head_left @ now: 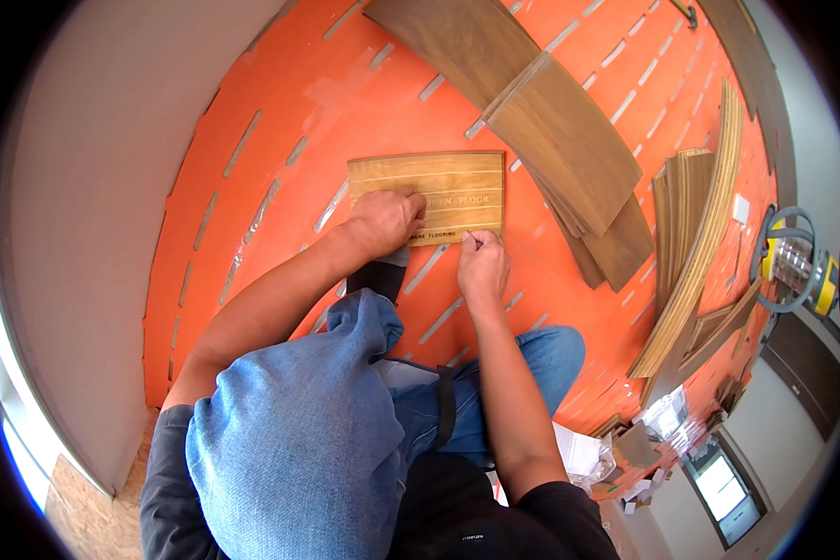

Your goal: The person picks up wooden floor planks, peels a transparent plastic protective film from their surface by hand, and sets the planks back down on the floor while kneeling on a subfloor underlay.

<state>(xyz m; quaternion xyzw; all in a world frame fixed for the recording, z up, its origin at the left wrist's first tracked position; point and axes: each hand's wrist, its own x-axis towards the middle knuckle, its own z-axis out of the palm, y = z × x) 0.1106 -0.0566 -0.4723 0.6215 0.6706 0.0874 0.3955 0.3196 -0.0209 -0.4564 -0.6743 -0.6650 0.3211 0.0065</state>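
A short light-wood board [457,175] with printed lettering is in front of me, over the orange underlay and beside my dark-socked foot [373,278]. My left hand [387,219] has its fingers curled onto the board's left part, pressing or gripping it. At the board's lower right edge, the fingers of my right hand [483,266] are pinched on something small and thin, too small to name. My bent knee [551,364] in blue jeans is below that hand.
Orange underlay [233,187] with slots covers the floor. Brown planks [569,140] lie ahead to the right, with more stacked planks [672,261] at right. A vacuum cleaner [798,263] stands at far right; a pale wall [93,215] is at left. Plastic and cardboard scraps [649,434] lie lower right.
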